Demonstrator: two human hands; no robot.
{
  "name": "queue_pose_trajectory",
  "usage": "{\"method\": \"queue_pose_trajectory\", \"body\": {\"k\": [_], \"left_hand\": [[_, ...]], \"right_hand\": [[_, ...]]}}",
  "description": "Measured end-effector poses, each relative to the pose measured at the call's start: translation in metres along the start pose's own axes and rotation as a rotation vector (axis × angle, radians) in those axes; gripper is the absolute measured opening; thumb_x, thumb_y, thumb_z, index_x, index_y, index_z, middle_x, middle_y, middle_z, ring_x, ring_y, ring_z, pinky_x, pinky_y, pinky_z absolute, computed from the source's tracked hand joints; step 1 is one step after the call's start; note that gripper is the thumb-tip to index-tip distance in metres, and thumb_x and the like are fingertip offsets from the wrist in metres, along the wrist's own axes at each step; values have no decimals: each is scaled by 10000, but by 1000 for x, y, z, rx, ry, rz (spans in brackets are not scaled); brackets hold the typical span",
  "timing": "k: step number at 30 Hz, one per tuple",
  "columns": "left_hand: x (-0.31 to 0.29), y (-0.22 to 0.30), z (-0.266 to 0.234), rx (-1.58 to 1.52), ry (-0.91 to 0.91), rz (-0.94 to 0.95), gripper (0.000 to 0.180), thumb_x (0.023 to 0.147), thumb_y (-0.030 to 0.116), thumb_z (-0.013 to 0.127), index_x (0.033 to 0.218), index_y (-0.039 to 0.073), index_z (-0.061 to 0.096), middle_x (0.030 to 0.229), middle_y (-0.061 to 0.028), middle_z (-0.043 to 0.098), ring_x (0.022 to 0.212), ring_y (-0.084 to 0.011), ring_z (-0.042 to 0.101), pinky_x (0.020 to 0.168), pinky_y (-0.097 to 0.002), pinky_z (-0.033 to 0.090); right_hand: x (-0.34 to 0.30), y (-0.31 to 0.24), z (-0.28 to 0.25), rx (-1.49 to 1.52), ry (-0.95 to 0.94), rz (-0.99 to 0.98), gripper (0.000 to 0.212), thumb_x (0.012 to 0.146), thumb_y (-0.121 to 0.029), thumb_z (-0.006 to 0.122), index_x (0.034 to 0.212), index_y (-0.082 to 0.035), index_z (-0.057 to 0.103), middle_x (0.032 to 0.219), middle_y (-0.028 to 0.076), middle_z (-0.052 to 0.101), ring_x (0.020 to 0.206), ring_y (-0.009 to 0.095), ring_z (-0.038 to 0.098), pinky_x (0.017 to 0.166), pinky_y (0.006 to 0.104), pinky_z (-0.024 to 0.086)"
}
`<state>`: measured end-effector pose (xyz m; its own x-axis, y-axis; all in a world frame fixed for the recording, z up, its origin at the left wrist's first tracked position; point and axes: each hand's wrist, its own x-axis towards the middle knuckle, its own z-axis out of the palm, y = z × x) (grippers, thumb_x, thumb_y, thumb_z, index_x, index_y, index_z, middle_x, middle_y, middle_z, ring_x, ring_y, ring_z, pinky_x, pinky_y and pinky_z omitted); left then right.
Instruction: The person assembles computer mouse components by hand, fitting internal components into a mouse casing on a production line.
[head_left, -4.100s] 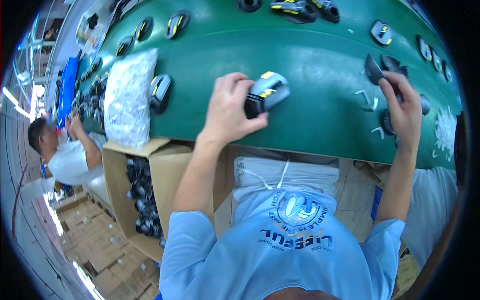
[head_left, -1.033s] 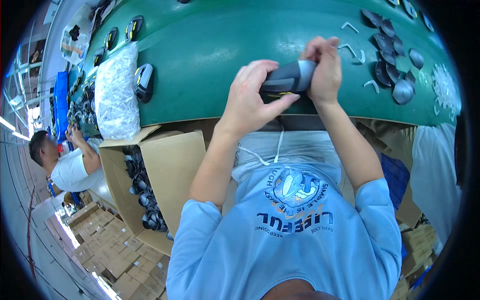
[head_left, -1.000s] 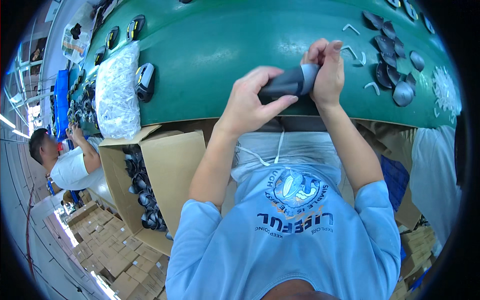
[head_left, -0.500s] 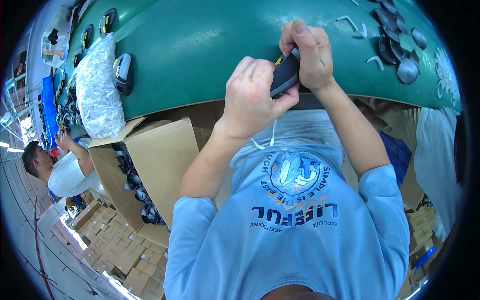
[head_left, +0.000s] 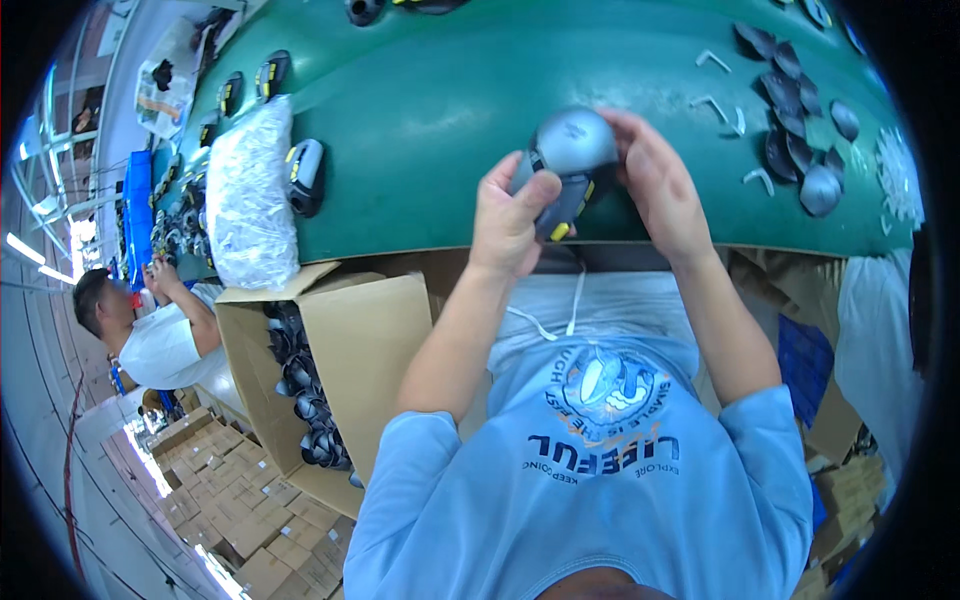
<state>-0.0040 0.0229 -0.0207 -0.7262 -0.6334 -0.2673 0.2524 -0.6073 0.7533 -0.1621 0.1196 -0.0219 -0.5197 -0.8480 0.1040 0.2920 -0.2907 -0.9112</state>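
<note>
Two hands, left hand (head_left: 510, 215) and right hand (head_left: 655, 185), with one grey-and-yellow device (head_left: 572, 148) between them. Just one green table (head_left: 440, 130). I get four loose white L-shaped pieces (head_left: 758, 180), and around ten dark curved shells (head_left: 820, 191), give or take since they overlap. One plastic-wrapped bundle (head_left: 250, 195), one finished-looking unit (head_left: 307, 177) right beside it. One open carton (head_left: 365, 350), but the dark parts (head_left: 305, 395) inside? Too jumbled to count, lol. One co-worker (head_left: 165, 345) on the left.

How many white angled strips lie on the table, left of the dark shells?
4: far strip, middle strip, short strip just right of it, and near strip, lowest in view. The dark shells may hide others.
</note>
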Motion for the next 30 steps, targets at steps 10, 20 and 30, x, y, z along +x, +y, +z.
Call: {"method": "queue_pose_trajectory", "body": {"k": [10, 20, 30], "left_hand": [[-7, -12, 3, 191, -74, 149, 498, 872, 342, 877, 1154, 1, 648, 972, -43, 700, 802, -93, 657, 675, -260, 563], [-2, 33, 19, 769, -85, 270, 499, 789, 397, 916, 979, -3, 687, 823, -51, 692, 719, -133, 638, 666, -311, 533], [1, 32, 7, 1474, -7, 637, 681, 636, 475, 974, 1001, -15, 673, 923, -143, 679, 813, -291, 676, 722, -391, 549]], "right_hand": [[-28, -11, -7, -89, -149, 39, 260, 1076, -233, 653, 1125, 20, 684, 998, -4, 673, 916, 57, 569, 809, 236, 481], [-29, -22, -35, -197, -140, 123, 310, 1018, -124, 678, 1284, 30, 636, 1106, 66, 699, 1054, 144, 636, 944, 294, 499], [-11, -25, -20, -767, -301, -36, 674, 740, -366, 946, 1193, 22, 633, 986, 139, 699, 889, 251, 693, 813, 352, 556]]}}
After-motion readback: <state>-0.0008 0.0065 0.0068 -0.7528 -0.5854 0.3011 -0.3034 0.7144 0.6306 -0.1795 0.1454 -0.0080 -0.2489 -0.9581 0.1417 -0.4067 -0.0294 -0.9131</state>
